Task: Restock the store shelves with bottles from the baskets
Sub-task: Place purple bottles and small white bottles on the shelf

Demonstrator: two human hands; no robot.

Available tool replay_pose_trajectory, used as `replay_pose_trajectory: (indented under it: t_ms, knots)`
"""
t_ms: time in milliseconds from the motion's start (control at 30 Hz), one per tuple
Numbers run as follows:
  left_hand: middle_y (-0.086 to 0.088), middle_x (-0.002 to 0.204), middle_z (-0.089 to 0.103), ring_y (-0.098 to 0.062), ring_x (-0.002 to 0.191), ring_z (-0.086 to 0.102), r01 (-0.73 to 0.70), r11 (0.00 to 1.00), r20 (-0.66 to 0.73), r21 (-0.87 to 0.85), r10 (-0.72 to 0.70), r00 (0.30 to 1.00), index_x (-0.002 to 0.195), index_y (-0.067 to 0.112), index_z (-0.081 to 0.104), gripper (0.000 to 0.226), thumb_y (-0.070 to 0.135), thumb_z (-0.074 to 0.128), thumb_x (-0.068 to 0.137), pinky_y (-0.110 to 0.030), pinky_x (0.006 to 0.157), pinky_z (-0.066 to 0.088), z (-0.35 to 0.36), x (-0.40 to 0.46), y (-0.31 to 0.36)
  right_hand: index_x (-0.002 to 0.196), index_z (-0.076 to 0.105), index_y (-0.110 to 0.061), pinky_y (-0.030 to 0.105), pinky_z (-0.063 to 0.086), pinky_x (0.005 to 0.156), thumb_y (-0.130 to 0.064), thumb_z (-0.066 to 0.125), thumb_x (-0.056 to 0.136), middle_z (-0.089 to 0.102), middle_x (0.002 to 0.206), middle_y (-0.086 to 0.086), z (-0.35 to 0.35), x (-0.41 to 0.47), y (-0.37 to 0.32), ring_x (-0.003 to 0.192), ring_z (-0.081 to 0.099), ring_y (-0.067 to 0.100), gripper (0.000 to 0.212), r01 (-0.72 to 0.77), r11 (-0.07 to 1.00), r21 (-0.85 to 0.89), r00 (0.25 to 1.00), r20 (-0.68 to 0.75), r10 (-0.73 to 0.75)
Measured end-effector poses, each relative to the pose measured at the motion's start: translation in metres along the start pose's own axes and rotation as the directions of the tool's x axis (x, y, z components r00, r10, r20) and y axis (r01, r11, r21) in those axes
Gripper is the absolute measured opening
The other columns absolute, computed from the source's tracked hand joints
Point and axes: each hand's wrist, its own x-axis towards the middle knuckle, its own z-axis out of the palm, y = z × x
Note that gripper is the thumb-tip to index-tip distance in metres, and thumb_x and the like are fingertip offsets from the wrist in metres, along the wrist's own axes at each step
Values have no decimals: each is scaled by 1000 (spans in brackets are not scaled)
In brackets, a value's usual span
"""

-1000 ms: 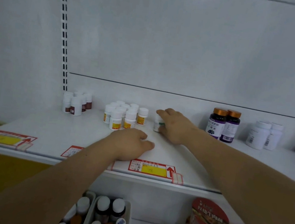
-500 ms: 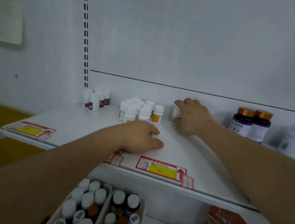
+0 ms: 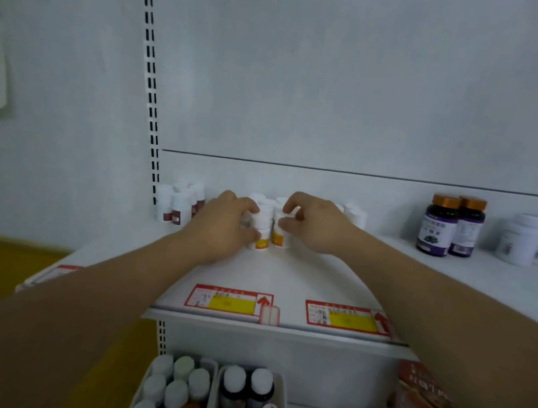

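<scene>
Moved since half a second ago: both hands now at the yellow-label bottle cluster; right hand off the back-row bottle, left hand up from the shelf surface.

Left hand (image 3: 224,223): fingers curled round the left side of a small white yellow-label bottle (image 3: 261,233), front of cluster. Grip closed on it.
Right hand (image 3: 316,225): thumb and fingers pinching the neighbouring yellow-label bottle (image 3: 280,234), touching the first. Grip closed on it.
Shelf (image 3: 303,275): white, upper tier; both bottles upright on it, more white caps just behind.
Brown-label bottles (image 3: 175,209): small group, left, near the slotted upright.
Dark bottles with orange caps (image 3: 451,226): pair, well right. Larger white bottles (image 3: 527,244): farther right, blurred.
Price tags (image 3: 228,300): red and yellow, on shelf front edge.
Baskets (image 3: 218,372): two, below, holding capped bottles still to shelve.

Handling, judged: light, rigid plastic, smooth-sided, easily toppled in tight rows. Best taken at the body below the cap, thumb opposite fingers.
</scene>
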Motion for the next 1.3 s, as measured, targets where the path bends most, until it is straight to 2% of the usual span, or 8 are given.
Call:
replay_pose_trajectory:
  t_ms: [133, 233, 300, 433, 700, 1033, 1167, 1300]
  knots:
    - [1, 102, 62, -15, 89, 58, 87, 906, 1, -413, -95, 995, 106, 22, 53, 29, 24, 69, 81, -29, 79, 46, 0, 1, -4, 100, 56, -24, 31, 50, 76, -26, 56, 91, 65, 97, 4, 1, -1, -8, 83, 60, 19, 9, -110, 960, 257, 988, -74, 133]
    - [-8, 114, 64, -21, 96, 64, 233, 594, 147, -770, -190, 971, 112, 19, 56, 27, 11, 61, 86, -37, 82, 55, -6, -1, -4, 97, 57, -23, 40, 59, 77, -18, 52, 93, 61, 95, 7, -1, -7, -15, 81, 62, 22, 8, -169, 785, 595, 967, -55, 249]
    - [-11, 115, 63, -26, 96, 65, 291, 358, 257, -887, -141, 956, 114, 23, 58, 31, 4, 52, 91, -39, 74, 58, -11, -5, -2, 97, 57, -22, 40, 60, 71, -13, 49, 95, 57, 102, 11, -1, -13, -17, 86, 63, 26, 12, -188, 647, 739, 961, 2, 277]
    - [-15, 113, 64, -29, 93, 65, 294, 174, 291, -940, -45, 956, 108, 21, 64, 37, -3, 39, 93, -36, 67, 59, -17, -10, 2, 101, 61, -21, 33, 56, 63, -10, 46, 95, 58, 107, 16, -2, -18, -17, 85, 64, 27, 19, -166, 520, 838, 973, 51, 227]
    - [-17, 111, 64, -31, 93, 63, 307, 151, 302, -940, -56, 952, 107, 14, 64, 31, 9, 35, 97, -37, 68, 57, -19, -11, -1, 105, 62, -21, 32, 55, 62, -18, 45, 99, 64, 99, 7, -2, -19, -17, 82, 66, 22, 18, -164, 471, 867, 980, 90, 175]
    - [-12, 107, 66, -25, 87, 66, 269, 212, 250, -939, -114, 962, 107, 19, 64, 34, 1, 38, 96, -38, 75, 58, -29, -16, 7, 103, 63, -19, 35, 57, 68, -18, 43, 100, 63, 106, 10, -4, -22, -24, 87, 64, 22, 21, -157, 386, 909, 982, 104, 155]
    - [-11, 108, 67, -24, 87, 66, 246, 252, 218, -936, -135, 967, 109, 22, 64, 31, 5, 41, 96, -35, 70, 59, -40, -24, 15, 99, 64, -22, 34, 57, 63, -18, 44, 99, 64, 106, 9, -5, -23, -28, 90, 65, 25, 20, -145, 392, 908, 986, 102, 129]
    - [-14, 108, 67, -33, 96, 65, 231, 240, 192, -943, -173, 966, 108, 22, 64, 32, 5, 40, 97, -39, 72, 59, -43, -39, 23, 99, 63, -25, 39, 59, 72, -21, 43, 100, 65, 104, 8, -6, -24, -32, 90, 66, 25, 20, -106, 435, 894, 993, 73, 92]
